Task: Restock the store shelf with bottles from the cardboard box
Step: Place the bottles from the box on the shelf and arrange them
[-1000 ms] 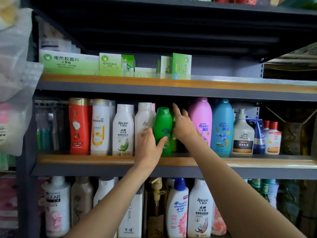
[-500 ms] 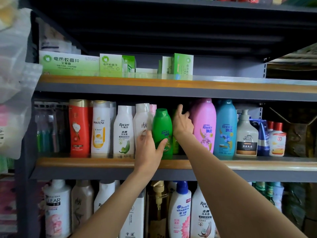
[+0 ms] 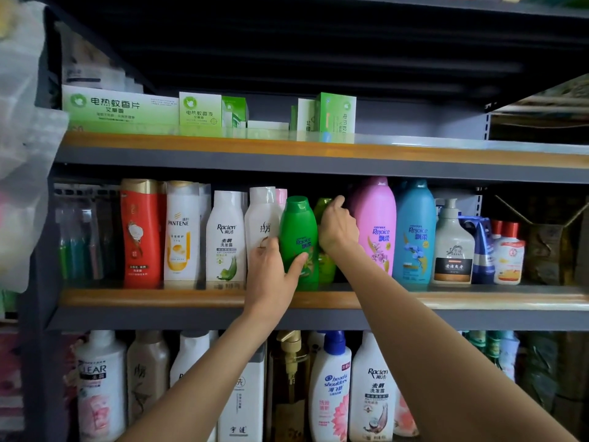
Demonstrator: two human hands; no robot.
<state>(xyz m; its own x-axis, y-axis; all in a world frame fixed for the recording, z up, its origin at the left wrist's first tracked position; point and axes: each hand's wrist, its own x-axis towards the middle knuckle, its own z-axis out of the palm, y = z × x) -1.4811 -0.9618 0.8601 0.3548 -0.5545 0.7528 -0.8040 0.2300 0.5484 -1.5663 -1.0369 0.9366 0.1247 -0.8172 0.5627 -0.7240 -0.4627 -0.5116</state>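
Observation:
A green Rejoice bottle [image 3: 299, 237] stands upright at the front of the middle shelf [image 3: 191, 298]. My left hand [image 3: 271, 275] grips its lower part, thumb across the front. Behind it and to the right stands a lighter green bottle [image 3: 325, 266], mostly hidden. My right hand [image 3: 338, 228] curls round the upper part of that rear bottle. A pink Rejoice bottle [image 3: 376, 224] stands right beside my right hand. The cardboard box is out of view.
White, red and blue bottles [image 3: 414, 231] fill the middle shelf on both sides of my hands. Green cartons [image 3: 121, 106] sit on the upper shelf. More bottles [image 3: 331, 387] line the shelf below. Plastic bags [image 3: 22, 138] hang at the left.
My right hand has curled from straight raised fingers into a grip on the rear green bottle. My left hand stays on the front green bottle.

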